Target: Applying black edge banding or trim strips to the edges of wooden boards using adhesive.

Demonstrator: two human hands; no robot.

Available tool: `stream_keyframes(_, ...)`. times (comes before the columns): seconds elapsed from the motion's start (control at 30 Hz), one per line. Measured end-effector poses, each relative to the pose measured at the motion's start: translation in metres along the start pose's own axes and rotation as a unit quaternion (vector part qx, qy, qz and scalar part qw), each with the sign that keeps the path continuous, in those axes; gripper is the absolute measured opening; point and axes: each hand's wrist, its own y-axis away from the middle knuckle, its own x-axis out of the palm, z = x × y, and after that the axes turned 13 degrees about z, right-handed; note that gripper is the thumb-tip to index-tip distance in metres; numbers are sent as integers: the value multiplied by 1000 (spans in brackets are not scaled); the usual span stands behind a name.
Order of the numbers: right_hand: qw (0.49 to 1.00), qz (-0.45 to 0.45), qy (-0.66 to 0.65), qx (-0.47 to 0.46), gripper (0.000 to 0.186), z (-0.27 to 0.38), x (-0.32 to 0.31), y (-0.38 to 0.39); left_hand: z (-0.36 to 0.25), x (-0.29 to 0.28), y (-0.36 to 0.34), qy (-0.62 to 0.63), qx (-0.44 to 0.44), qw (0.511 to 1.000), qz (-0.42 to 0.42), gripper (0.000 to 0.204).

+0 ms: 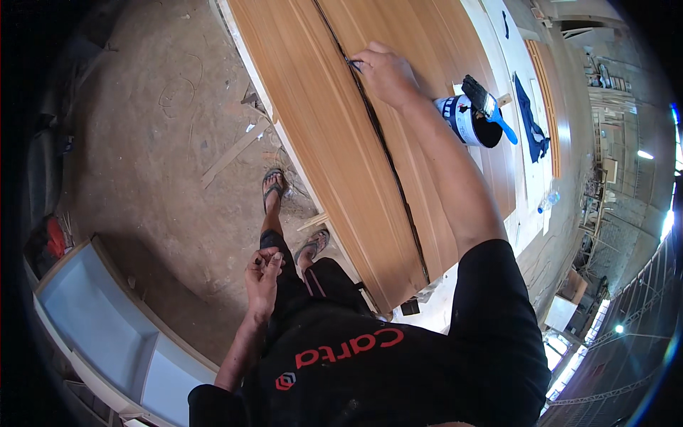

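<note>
A wood-grain panel (313, 135) lies before me, with a dark line (388, 153) running along its length. My right hand (388, 75) is closed at the far part of this line. Its fingertips pinch a small dark piece against the line, too small to name. My left hand (263, 281) hangs beside the panel, over my leg, with its fingers curled together. A dark spot shows at those fingertips, and I cannot make out what it is. Right of my right forearm is a white and blue paint can (459, 117), dark inside. A paintbrush (491, 108) with black bristles and a blue handle rests across its rim.
A dark cloth (528, 117) and a clear plastic bottle (548, 201) lie farther right on a white surface. At lower left stands a pale blue-lined open cabinet box (96, 299). Wood scraps (235, 153) lie on the dusty floor (156, 149) near my sandalled feet.
</note>
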Motion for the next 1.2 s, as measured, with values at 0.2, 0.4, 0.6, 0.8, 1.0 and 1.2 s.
stream_keyframes(0.2, 1000, 7, 6, -19, 18, 4, -6, 14, -4, 5, 5, -4, 5, 1000, -13, 20)
stream_keyframes(0.4, 999, 31, 27, -20, 17, 4, -8, 17, 5, 10, 10, 19, 21, 1000, -8, 20)
stream_keyframes(0.6, 999, 36, 21, -15, 17, 10, -10, 29, 6, 14, 12, 24, 22, 999, -11, 19)
stream_keyframes(0.8, 999, 49, -1, -14, 17, 13, -15, 46, 3, 14, 19, 27, 23, 999, -14, 18)
stream_keyframes(1.0, 999, 53, -6, -10, 15, 14, -14, 58, 12, 17, 25, 31, 21, 999, -25, 19)
stream_keyframes(1.2, 998, 63, -20, -7, 15, 17, -14, 69, 17, 16, 31, 36, 31, 999, -15, 19)
